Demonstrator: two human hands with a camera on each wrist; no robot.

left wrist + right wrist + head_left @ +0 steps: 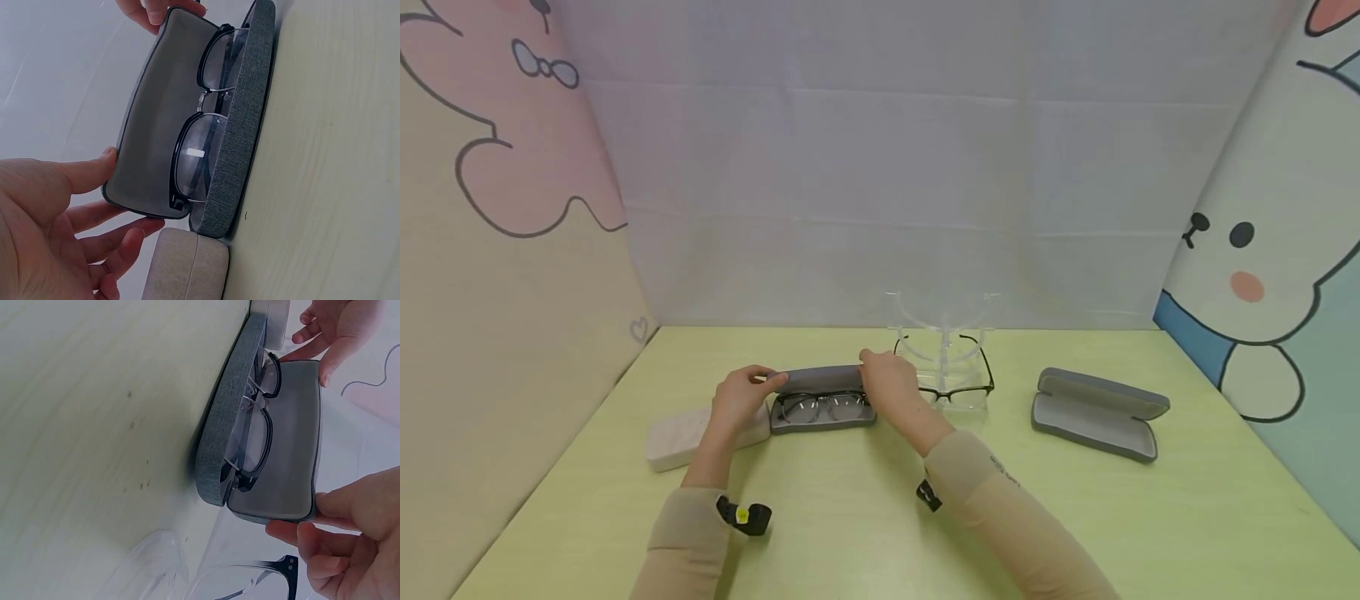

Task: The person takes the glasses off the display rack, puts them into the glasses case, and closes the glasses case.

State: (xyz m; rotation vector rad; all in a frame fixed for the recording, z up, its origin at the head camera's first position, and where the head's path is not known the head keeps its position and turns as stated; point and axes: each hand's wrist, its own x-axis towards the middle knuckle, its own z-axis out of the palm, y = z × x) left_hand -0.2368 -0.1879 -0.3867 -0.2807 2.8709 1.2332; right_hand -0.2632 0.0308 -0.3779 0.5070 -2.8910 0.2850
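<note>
A grey glasses case (823,423) lies with its lid raised, and a pair of black half-rimmed glasses (827,407) rests inside. My left hand (741,400) pinches the lid's left corner; in the left wrist view its thumb (94,170) lies on the lid's edge with fingers behind. At the opposite corner my right hand (891,385) pinches the lid, seen closely in the right wrist view with the thumb (340,503) on the rim. The lid's grey lining (156,106) faces the glasses.
A closed pale case (673,437) touches the grey case's left end. To the right, a clear display stand (945,333) holds dark-framed glasses (955,392). Farther right sits a second grey case (1093,414), open. White cloth and printed panels enclose the table (850,533).
</note>
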